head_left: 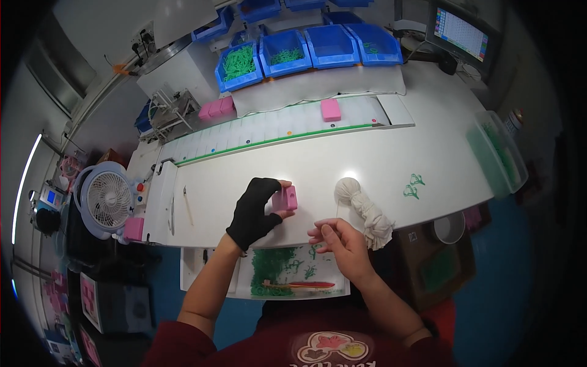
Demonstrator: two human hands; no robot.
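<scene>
My left hand [254,211], in a black glove with bare fingertips, grips a small pink block [285,199] between thumb and fingers, just above the white table. A dark hole shows in the block's right face. My bare right hand [343,244] is at the table's front edge, apart from the block. Its fingers are curled, with the thumb against the index finger; anything between them is too small to make out. Just beyond it lies a knotted off-white cloth bundle [364,208]. Green thin pieces [414,186] rest farther right on the table.
A conveyor [263,136] crosses behind, carrying a pink block [331,110]. Blue bins [288,55], some with green pieces, stand at the back. Below my hands, an open drawer [330,269] holds green bits and a red tool [309,285]. A fan [109,197] stands left, a monitor [460,33] right.
</scene>
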